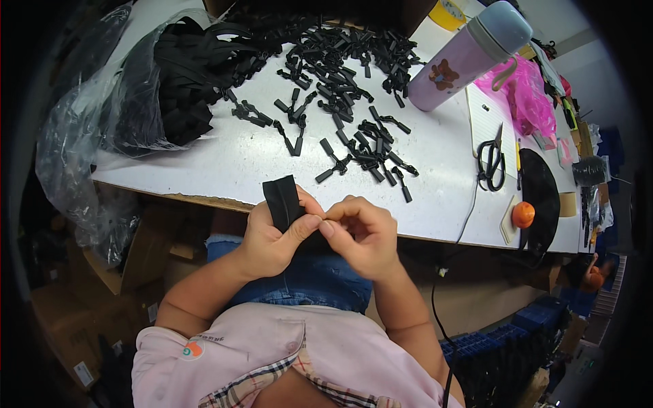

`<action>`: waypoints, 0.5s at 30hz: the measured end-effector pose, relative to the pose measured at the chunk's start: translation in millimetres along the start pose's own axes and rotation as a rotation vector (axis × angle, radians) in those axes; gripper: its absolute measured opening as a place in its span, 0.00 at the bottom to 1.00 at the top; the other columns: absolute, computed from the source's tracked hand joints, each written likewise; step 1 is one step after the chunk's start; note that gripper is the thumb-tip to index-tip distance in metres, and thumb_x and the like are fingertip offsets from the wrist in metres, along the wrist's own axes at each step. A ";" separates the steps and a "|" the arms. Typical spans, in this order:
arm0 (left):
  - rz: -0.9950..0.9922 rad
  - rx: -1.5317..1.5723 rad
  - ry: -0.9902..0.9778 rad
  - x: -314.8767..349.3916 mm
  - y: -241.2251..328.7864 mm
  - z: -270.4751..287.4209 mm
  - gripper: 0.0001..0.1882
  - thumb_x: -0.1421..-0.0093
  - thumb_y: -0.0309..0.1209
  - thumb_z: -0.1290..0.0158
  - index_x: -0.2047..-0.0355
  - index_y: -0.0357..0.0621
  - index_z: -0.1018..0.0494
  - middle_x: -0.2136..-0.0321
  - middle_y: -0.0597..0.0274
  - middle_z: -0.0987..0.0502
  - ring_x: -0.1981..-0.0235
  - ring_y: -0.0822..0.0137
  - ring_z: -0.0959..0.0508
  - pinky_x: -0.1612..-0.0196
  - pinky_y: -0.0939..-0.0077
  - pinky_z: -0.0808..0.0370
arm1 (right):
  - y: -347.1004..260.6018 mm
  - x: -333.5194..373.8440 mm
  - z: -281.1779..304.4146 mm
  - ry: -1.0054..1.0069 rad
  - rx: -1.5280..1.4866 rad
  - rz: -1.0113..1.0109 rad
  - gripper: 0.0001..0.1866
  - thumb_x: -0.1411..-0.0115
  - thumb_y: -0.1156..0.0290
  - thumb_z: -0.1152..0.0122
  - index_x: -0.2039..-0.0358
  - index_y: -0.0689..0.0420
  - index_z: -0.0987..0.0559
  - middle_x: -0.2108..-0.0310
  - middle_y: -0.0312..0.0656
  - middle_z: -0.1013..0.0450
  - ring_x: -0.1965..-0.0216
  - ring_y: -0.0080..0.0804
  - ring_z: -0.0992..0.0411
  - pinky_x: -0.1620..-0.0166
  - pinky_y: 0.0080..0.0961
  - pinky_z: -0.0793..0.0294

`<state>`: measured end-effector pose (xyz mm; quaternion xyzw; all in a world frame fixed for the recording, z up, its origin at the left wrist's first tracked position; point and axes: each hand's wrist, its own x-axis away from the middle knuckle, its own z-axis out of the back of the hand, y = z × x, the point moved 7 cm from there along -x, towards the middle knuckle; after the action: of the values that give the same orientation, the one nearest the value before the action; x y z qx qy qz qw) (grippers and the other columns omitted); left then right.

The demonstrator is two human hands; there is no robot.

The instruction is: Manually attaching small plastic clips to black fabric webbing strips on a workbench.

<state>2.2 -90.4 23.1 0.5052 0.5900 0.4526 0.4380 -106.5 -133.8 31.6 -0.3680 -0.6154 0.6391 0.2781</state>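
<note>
My left hand [271, 238] is closed on a black zipper tape [282, 200], whose end sticks up above the fingers with a thin line down its middle. Fingertips of my right hand [364, 234] are pinched together against the left thumb and forefinger, just off the table's front edge. What lies between those fingertips is too small and covered to make out. Beyond my hands, black zipper sliders with long pulls [371, 149] lie scattered on the white table [238, 163], piled thicker toward the back.
A clear plastic bag [126, 122] of black zipper tapes [187, 88] rests at the left. To the right stand a lilac bottle [449, 64], black-handled scissors [491, 163], a notepad [481, 119], an orange round object [523, 215] and a pink plastic bag [527, 95]. A cable hangs over the front edge.
</note>
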 end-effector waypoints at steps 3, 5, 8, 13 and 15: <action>-0.171 -0.116 0.030 -0.4 10.3 3.4 0.06 0.45 0.29 0.51 0.73 0.38 0.32 0.78 0.66 0.32 0.85 0.82 0.37 0.83 0.88 0.41 | -1.2 0.1 -7.5 -0.152 0.064 -0.036 0.05 0.53 0.76 0.42 0.77 0.63 0.28 0.87 0.33 0.36 0.87 0.12 0.41 0.83 0.11 0.44; 0.090 0.147 0.173 -3.2 -0.8 13.8 0.07 0.44 0.30 0.52 0.71 0.37 0.33 0.82 0.68 0.33 0.87 0.82 0.39 0.85 0.88 0.42 | 6.0 8.7 -22.4 -0.363 0.349 -0.014 0.07 0.55 0.74 0.41 0.76 0.62 0.28 0.86 0.39 0.36 0.88 0.24 0.38 0.84 0.19 0.41; 0.144 0.139 0.070 -6.0 -6.1 16.2 0.12 0.41 0.35 0.57 0.71 0.37 0.33 0.86 0.70 0.35 0.90 0.83 0.41 0.88 0.90 0.44 | 6.4 11.4 -25.2 -0.272 0.495 0.123 0.09 0.56 0.72 0.40 0.73 0.60 0.27 0.84 0.39 0.36 0.88 0.27 0.38 0.84 0.20 0.40; 0.345 -0.020 -0.277 1.7 -28.4 -0.2 0.16 0.41 0.39 0.59 0.69 0.37 0.32 0.80 0.67 0.31 0.79 0.81 0.33 0.76 0.87 0.35 | -14.0 -7.7 -2.9 0.030 0.237 0.060 0.19 0.58 0.70 0.36 0.64 0.62 0.28 0.77 0.37 0.35 0.84 0.17 0.42 0.83 0.14 0.41; 0.247 -0.061 -0.319 1.3 -25.7 -8.5 0.10 0.44 0.31 0.54 0.67 0.35 0.32 0.72 0.66 0.29 0.69 0.77 0.32 0.64 0.83 0.34 | -9.6 -17.8 -5.7 -0.046 0.229 0.048 0.17 0.57 0.73 0.38 0.66 0.63 0.29 0.74 0.38 0.35 0.84 0.18 0.43 0.82 0.13 0.42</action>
<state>-11.3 -91.9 -0.3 0.6257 0.4325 0.4348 0.4821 -92.6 -144.0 43.5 -0.3339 -0.5355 0.7200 0.2886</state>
